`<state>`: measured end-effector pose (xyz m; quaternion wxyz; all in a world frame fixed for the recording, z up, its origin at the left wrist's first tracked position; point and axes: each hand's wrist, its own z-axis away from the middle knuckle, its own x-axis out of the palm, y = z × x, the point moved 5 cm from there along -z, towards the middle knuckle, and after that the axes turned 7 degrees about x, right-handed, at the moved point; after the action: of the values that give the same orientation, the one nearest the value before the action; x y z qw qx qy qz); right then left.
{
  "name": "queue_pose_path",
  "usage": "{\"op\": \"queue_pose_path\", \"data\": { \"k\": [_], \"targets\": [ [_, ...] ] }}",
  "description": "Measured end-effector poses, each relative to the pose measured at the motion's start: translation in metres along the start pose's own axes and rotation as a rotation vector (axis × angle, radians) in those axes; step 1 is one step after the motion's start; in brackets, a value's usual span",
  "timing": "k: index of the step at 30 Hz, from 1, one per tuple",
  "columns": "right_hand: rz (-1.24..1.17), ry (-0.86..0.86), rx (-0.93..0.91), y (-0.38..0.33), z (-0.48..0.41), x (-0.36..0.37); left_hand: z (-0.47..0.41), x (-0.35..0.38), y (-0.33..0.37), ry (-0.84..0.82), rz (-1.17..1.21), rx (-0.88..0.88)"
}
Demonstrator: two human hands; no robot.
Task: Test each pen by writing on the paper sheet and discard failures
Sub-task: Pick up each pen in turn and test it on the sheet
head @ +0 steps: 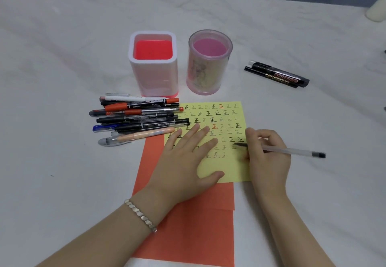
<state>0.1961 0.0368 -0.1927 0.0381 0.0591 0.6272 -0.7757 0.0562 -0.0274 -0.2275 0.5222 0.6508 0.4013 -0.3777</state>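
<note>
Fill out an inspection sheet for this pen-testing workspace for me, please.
Surface: white cloth-covered table, wrinkled.
Job's things: yellow sheet with rows of test marks, lying on orange paper; pen pile at its left, some tips overlapping its edge; clear pen, tip over the sheet.
Clutter: square holder and round holder, both upright and empty; two black markers lying apart at the right.
Hands: left hand flat on the sheet; right hand grips the clear pen.
Cables: nothing seen.
Surroundings: pale object at the right edge, too blurred to identify.
</note>
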Motion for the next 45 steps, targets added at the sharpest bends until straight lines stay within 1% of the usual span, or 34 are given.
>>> {"op": "queue_pose_path", "data": {
  "k": [3,4,6,7,8,9,11,12,13,14,17,20,23,25,26,27,30,31,32,34,36,39,42,45],
  "targets": [
    [0.13,-0.14,-0.011,-0.004,-0.001,-0.006,0.001,-0.004,0.0,0.052,0.08,0.018],
    [0.185,-0.171,-0.032,-0.007,0.0,-0.007,0.0,-0.009,0.001,0.096,0.094,0.04],
    [0.316,-0.206,-0.118,-0.016,0.004,-0.006,0.001,-0.02,0.005,0.195,0.09,0.067],
    [0.381,-0.216,-0.173,-0.023,0.006,-0.004,0.001,-0.029,0.008,0.235,0.119,0.048],
    [0.449,-0.226,-0.224,-0.029,0.009,-0.001,0.001,-0.04,0.011,0.256,0.215,-0.005],
    [0.518,-0.24,-0.276,-0.035,0.011,0.004,0.001,-0.05,0.013,0.243,0.376,-0.107],
    [0.621,-0.281,-0.371,-0.044,0.017,0.016,0.002,-0.054,0.021,0.063,0.864,-0.331],
    [0.647,-0.306,-0.401,-0.047,0.02,0.023,0.004,-0.056,0.023,0.001,1.034,-0.414],
    [0.668,-0.335,-0.422,-0.049,0.023,0.03,0.007,-0.058,0.023,-0.033,1.114,-0.456],
    [0.687,-0.368,-0.443,-0.051,0.027,0.038,0.009,-0.063,0.02,-0.03,1.135,-0.467],
    [0.727,-0.42,-0.511,-0.053,0.037,0.058,0.02,-0.079,0.005,0.013,1.074,-0.464],
    [0.742,-0.452,-0.519,-0.054,0.044,0.07,0.028,-0.093,-0.007,0.01,1.022,-0.46],
    [0.77,-0.491,-0.537,-0.055,0.049,0.077,0.034,-0.096,-0.012,-0.08,1.045,-0.509],
    [0.772,-0.493,-0.557,-0.056,0.05,0.078,0.033,-0.096,-0.017,-0.115,0.989,-0.542],
    [0.76,-0.491,-0.565,-0.057,0.05,0.077,0.03,-0.098,-0.023,-0.089,0.909,-0.544],
    [0.74,-0.49,-0.568,-0.058,0.048,0.074,0.026,-0.102,-0.031,-0.039,0.768,-0.522],
    [0.699,-0.501,-0.506,-0.06,0.038,0.062,0.014,-0.118,-0.057,0.152,0.155,-0.383],
    [0.708,-0.502,-0.473,-0.059,0.033,0.058,0.011,-0.122,-0.063,0.213,0.006,-0.306],
    [0.733,-0.495,-0.448,-0.058,0.027,0.052,0.009,-0.12,-0.069,0.234,-0.113,-0.229],
    [0.793,-0.465,-0.413,-0.054,0.009,0.042,0.008,-0.108,-0.081,0.247,-0.273,-0.16],
    [0.835,-0.4,-0.381,-0.054,-0.016,0.031,0.01,-0.098,-0.087,0.258,-0.327,-0.163],
    [0.947,-0.258,-0.36,-0.055,-0.062,0.018,0.014,-0.089,-0.085,0.273,-0.307,-0.169],
    [1.097,-0.147,-0.389,-0.058,-0.11,0.013,0.017,-0.078,-0.08,0.241,-0.289,-0.138],
    [1.286,-0.095,-0.438,-0.056,-0.147,0.016,0.022,-0.07,-0.083,0.194,-0.289,-0.177]
  ]
}}
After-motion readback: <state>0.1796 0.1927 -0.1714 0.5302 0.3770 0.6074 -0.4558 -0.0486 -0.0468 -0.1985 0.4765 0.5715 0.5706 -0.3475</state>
